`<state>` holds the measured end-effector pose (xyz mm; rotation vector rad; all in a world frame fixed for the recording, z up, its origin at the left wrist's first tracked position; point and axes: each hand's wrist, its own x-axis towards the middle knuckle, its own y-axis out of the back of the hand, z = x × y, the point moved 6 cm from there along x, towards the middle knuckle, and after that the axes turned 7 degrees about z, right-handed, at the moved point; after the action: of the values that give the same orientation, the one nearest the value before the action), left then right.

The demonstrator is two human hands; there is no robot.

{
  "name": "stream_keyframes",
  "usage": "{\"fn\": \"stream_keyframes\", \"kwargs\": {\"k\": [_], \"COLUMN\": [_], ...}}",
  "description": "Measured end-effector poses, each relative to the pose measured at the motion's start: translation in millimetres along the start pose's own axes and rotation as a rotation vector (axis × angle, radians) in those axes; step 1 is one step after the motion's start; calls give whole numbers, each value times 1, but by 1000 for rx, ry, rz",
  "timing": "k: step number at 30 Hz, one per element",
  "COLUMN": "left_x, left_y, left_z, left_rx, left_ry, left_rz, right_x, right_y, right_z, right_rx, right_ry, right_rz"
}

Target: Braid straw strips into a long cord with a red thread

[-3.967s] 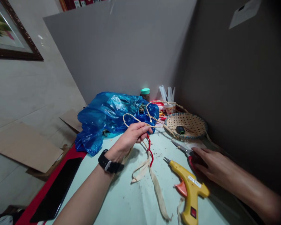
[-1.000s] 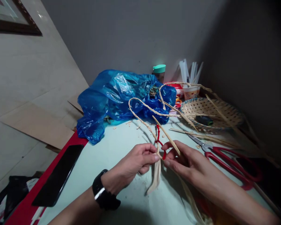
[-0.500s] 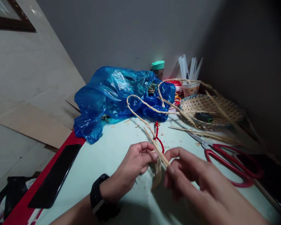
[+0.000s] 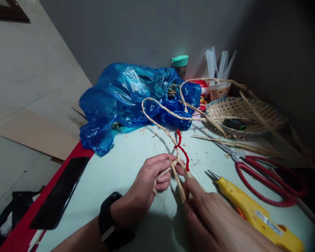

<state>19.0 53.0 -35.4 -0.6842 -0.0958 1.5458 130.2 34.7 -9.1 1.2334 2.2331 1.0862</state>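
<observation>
Both hands pinch close together: left hand (image 4: pixel 149 178) and right hand (image 4: pixel 215 220) grip one braided straw cord (image 4: pixel 159 127), one fuzzy red wire (image 4: pixel 178 134) twisting alongside.

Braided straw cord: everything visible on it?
Pale tan braided straw cord, thin and fibrous. Its near end splits into flat strips, pinched by the left hand and right hand. From there it rises, loops before the blue plastic bag, then runs toward the woven basket. A red fuzzy wire twists around it.
</observation>
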Motion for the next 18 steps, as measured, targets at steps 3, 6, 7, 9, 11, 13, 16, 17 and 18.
{"fn": "stream_keyframes", "kwargs": {"k": [3,6,7,9,11,13,16,17,18], "left_x": [0,0,0,0,0,2,4,4,4], "left_y": [0,1,1,0,0,0,1,1,1], "left_z": [-1,-1,-1,-1,-1,-2,-4,-4,-3], "left_rx": [58,121,131,146,164,186,216,229,249], "left_ry": [-36,-66,-67,-68,-64,-50,-27,-28,-33], "left_rz": [-31,-40,-38,-38,-37,-27,2,10,19], "right_x": [-4,-7,-6,-2,4,11,18,19,19], "right_y": [-1,3,7,22,39,44,31,26,24], "right_z": [1,1,1,1,3,8,18,20,23], "right_rx": [-50,-60,-49,-53,-74,-51,110,164,211], "right_ry": [69,125,141,154,129,61,-65,-99,-122], "right_rz": [6,-14,-9,90,252,294,120,73,51]}}
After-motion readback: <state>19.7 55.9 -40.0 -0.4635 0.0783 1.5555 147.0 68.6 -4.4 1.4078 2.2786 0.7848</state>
